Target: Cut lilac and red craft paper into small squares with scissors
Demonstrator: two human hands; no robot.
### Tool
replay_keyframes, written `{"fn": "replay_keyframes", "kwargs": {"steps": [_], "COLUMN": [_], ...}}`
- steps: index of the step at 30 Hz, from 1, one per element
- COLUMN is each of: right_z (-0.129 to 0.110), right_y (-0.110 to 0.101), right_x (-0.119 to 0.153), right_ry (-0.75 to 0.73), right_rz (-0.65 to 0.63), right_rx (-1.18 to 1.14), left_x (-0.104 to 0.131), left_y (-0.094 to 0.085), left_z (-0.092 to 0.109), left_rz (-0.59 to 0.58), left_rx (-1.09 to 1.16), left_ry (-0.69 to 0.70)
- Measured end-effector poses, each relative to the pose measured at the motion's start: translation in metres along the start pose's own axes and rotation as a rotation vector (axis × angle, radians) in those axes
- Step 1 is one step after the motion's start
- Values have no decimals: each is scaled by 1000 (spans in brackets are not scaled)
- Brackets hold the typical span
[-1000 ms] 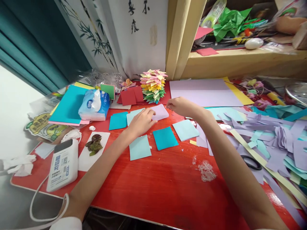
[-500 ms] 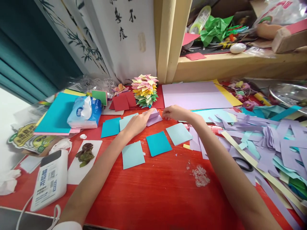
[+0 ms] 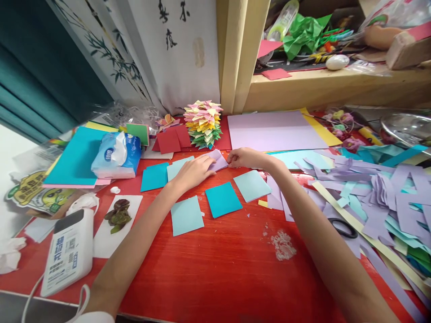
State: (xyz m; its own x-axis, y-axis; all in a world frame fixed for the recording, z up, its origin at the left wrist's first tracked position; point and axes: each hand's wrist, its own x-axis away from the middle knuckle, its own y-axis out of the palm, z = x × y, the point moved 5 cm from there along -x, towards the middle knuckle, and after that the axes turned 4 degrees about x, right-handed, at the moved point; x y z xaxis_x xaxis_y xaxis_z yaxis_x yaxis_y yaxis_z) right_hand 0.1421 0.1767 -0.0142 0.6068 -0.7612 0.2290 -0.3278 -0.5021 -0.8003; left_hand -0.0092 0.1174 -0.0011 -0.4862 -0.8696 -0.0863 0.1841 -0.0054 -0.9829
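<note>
A small stack of purple paper squares (image 3: 218, 159) lies between my hands on the red table. My left hand (image 3: 195, 172) rests at its left side, fingers spread and touching it. Curled fingers of my right hand (image 3: 239, 159) are at the stack's right corner; whether they grip it is hard to see. Nearer to me are a bright blue square stack (image 3: 223, 200), a pale blue stack (image 3: 252, 185) and another pale blue stack (image 3: 187, 216). More blue squares (image 3: 154, 178) and pale squares (image 3: 177, 168) lie left of the purple ones, partly behind my left hand.
A folded-paper model (image 3: 203, 123) stands behind my hands. Large purple sheets (image 3: 276, 130) lie behind right. Purple paper strips (image 3: 377, 193) and black scissor handles (image 3: 342, 228) are at right. A tissue pack (image 3: 117, 154) and a white device (image 3: 67, 253) sit at left.
My left hand has drawn back slightly left and its fingers have spread over the purple squares' left edge. The purple squares lie flatter; my right hand has barely moved.
</note>
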Motion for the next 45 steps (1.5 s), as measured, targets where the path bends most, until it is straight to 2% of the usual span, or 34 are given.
{"fn": "replay_keyframes", "kwargs": {"steps": [6,14,26,35,45], "right_z": [-2,0,-7,-1,-2], "right_y": [-1,2,0,6,8], "right_x": [3,-2,0,-9,-13], "right_ry": [6,2,-25,-42,-37], "right_rz": [-11,-3,31,57,136], "right_rx": [6,-2,45,64,180], "left_x": [-1,-1,1,3,2], "left_y": [2,0,1,2,2], "left_z": [-3,0,3,0,4], "left_rz": [-14,58,59,104,113], "left_rx": [-14,-39,-49,-3,19], "left_ry": [47,-41,-113,-61,-97]}}
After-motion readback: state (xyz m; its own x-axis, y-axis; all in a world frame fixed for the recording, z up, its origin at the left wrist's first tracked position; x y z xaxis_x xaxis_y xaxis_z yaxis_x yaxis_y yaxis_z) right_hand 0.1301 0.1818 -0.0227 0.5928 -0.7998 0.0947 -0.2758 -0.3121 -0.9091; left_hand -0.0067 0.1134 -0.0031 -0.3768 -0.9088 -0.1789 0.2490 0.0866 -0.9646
